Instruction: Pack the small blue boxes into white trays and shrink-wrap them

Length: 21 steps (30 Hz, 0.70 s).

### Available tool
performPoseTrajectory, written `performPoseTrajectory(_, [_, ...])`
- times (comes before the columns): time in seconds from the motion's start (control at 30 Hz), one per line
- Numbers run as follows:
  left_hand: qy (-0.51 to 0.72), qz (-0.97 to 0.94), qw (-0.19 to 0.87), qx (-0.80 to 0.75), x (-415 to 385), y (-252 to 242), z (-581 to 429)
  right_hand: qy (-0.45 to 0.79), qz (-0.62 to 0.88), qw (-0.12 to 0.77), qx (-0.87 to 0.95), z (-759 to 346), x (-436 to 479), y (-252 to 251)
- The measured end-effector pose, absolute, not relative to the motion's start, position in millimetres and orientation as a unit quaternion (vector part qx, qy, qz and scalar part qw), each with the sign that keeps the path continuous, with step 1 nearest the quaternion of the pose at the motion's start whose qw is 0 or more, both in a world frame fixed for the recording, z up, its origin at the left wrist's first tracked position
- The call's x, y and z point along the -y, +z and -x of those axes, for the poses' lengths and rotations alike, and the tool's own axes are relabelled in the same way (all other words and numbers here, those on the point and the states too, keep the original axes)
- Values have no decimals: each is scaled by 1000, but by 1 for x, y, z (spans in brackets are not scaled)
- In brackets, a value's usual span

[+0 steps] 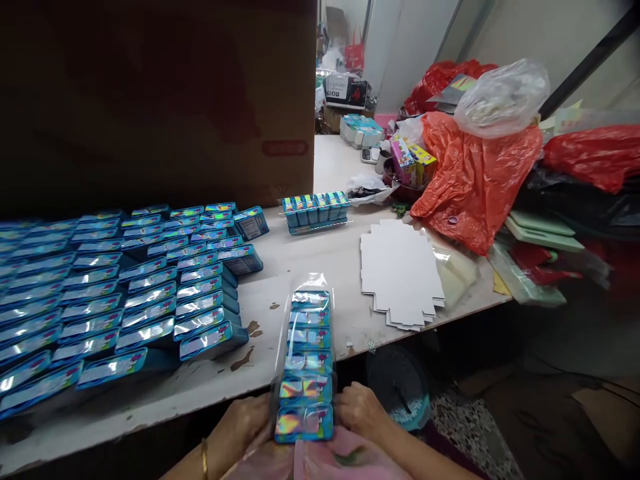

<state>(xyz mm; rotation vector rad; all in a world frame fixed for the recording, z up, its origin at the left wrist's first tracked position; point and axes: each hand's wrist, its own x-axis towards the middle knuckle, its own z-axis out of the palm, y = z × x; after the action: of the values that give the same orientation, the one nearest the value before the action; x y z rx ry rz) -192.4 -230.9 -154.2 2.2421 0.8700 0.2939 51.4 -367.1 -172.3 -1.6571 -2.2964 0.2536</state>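
Observation:
A clear plastic bag (309,360) holds a single-file row of several small blue boxes with shiny rainbow tops. It juts from my lap over the table's front edge. My left hand (243,419) grips the bag's near left side, fingers curled. My right hand (361,410) clasps its near right side. A gold bangle (204,457) circles my left wrist.
Rows of several matching blue boxes (115,293) cover the white table (320,267) at left. A big brown carton (155,100) stands behind them. A short row of boxes (316,211), a stack of flat white card blanks (400,273) and red plastic bags (475,173) lie to the right.

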Motion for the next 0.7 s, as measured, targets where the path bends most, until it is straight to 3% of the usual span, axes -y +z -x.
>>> performPoseTrajectory(0.07, [96, -879, 354, -304, 222, -150, 177, 97, 626, 175, 753, -46, 349, -161])
performPoseTrajectory(0.23, [135, -880, 174, -422, 188, -159, 151, 108, 749, 183, 627, -43, 304, -140])
performPoseTrajectory(0.33, [134, -881, 131, -435, 186, -164, 152, 145, 778, 193, 580, -46, 310, -142])
performPoseTrajectory(0.5, [110, -854, 103, -499, 207, -159, 151, 283, 676, 275, 623, -24, 343, -147])
performPoseTrajectory(0.6, [111, -835, 101, -529, 214, -158, 146, 262, 611, 334, 669, 4, 341, -149])
performPoseTrajectory(0.7, [121, -835, 109, -526, 215, -160, 144, 209, 650, 340, 647, 22, 328, -150])
